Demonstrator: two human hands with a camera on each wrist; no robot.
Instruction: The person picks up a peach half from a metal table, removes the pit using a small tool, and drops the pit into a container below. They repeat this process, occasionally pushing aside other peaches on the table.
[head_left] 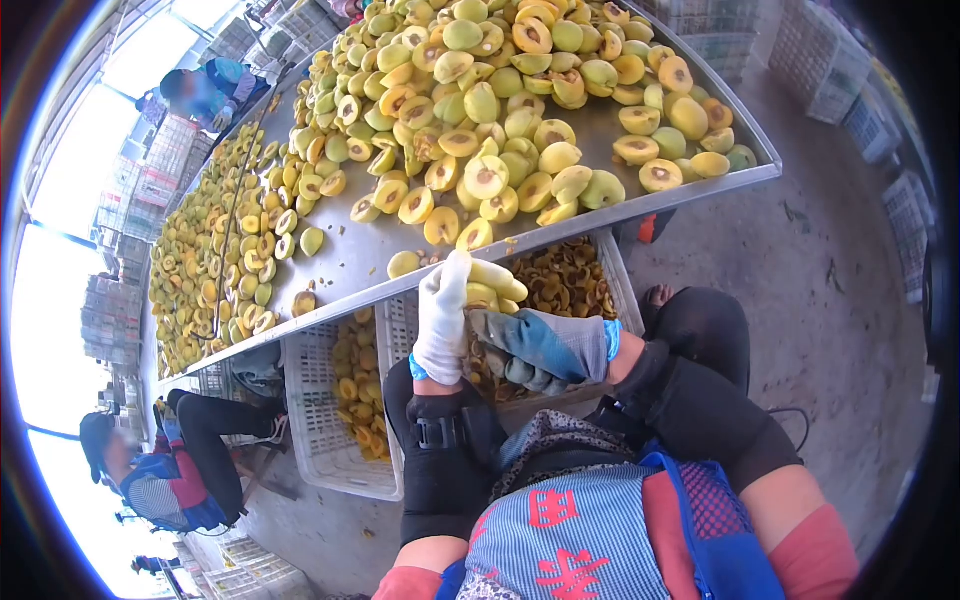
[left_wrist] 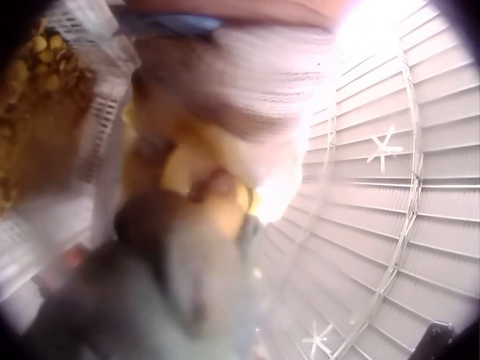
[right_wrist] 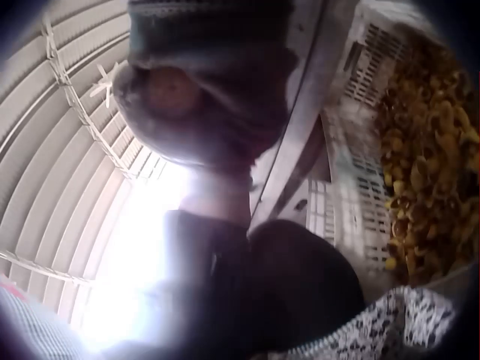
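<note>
In the head view, my left hand (head_left: 441, 325), in a white glove, holds several yellow-green fruit halves (head_left: 490, 285) just below the metal table's edge. My right hand (head_left: 548, 348), in a blue-grey glove, is against it with fingers bent; whether it grips anything is hidden. The left wrist view is blurred: the pale-gloved left hand (left_wrist: 244, 82) is around yellow fruit (left_wrist: 180, 169) with a brown centre, and the grey right glove (left_wrist: 187, 277) is close below. The dark-gloved right hand (right_wrist: 217, 82) fills the top of the right wrist view, a round brownish shape at its side.
The metal table (head_left: 375, 290) carries a large heap of cut fruit (head_left: 480, 105). Beneath its edge stand white crates, one with yellow pieces (head_left: 360, 385), another with brown pieces (head_left: 565, 280). A seated person (head_left: 165, 480) is at the left and another person (head_left: 215, 90) beyond the table.
</note>
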